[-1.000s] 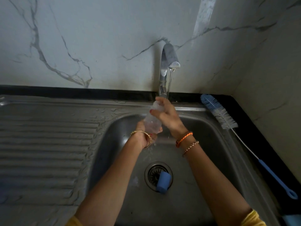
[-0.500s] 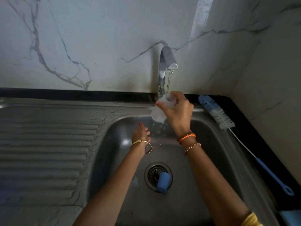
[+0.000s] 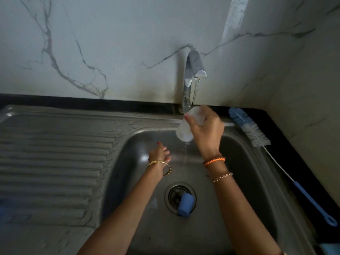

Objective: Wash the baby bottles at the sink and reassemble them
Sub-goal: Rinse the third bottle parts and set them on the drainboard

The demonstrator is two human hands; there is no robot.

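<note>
Since a second ago the left hand [image 3: 159,153] has let go of the bottle [image 3: 185,128] and dropped lower into the sink [image 3: 257,181], where it hangs with fingers loosely spread, holding nothing. Only the right hand [image 3: 206,129] now grips the clear bottle, fingers wrapped round its upper part, holding it tilted under the tap [image 3: 193,70]. A thin stream of water meets the bottle's top end, and drops fall from its lower end. That hand hides much of the bottle, and blur makes its mouth hard to read. On the drain [image 3: 179,196] lies a blue cap [image 3: 185,205]. Beside the basin, a bottle brush [image 3: 250,129] rests on the dark counter [image 3: 285,144].
</note>
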